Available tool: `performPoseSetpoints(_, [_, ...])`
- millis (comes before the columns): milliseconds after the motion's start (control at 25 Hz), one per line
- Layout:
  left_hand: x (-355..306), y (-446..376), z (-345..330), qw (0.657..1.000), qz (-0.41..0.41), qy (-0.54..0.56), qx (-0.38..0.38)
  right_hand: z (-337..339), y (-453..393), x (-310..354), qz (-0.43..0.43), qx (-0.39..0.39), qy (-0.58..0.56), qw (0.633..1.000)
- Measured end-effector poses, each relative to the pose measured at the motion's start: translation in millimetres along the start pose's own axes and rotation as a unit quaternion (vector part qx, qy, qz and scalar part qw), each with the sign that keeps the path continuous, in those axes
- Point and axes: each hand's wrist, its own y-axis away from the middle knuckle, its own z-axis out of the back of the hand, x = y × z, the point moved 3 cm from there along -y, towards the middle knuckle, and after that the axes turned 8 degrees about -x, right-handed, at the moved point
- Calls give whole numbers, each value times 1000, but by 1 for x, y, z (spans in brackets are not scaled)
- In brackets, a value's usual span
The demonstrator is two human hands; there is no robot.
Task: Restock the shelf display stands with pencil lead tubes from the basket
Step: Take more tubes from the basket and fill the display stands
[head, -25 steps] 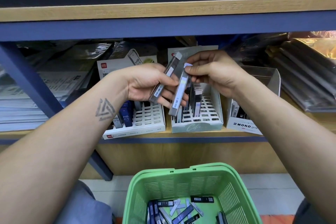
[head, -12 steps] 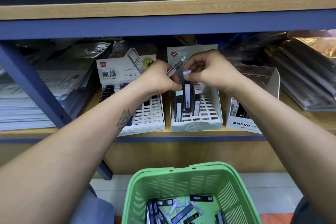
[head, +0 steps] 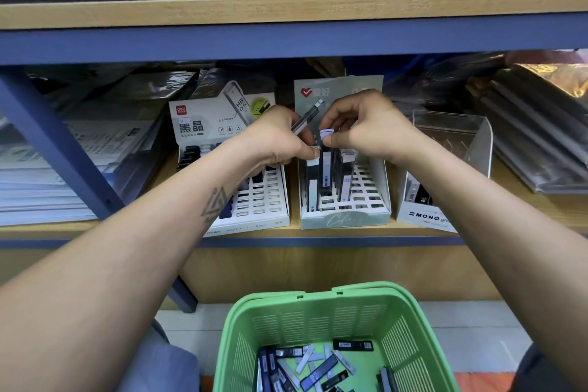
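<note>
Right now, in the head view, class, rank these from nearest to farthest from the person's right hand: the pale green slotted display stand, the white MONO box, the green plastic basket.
1. Pale green slotted display stand: directly under the right hand.
2. White MONO box: on the shelf, to its right.
3. Green plastic basket: on the floor, well below.

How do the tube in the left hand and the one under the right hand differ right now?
The left-hand tube tilts, its cap pointing up and right, clear of any stand; the right-hand tube stands upright in the green stand. The left hand grips its tube around the lower part; the right hand pinches its tube at the white cap. Both are slim dark tubes with light caps.
</note>
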Motion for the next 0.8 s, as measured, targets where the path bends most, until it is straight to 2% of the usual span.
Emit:
performPoseSetpoints(560, [4, -3, -1, 1000, 4, 9, 11, 6, 0, 2, -22, 47, -1, 999])
performPoseSetpoints(680, [4, -3, -2, 1000, 6, 11, 9, -2, 0, -4, -11, 32, 60, 998])
performPoseSetpoints(800, [4, -2, -2, 1000, 6, 12, 12, -7, 1, -6, 47, 5, 162, 986])
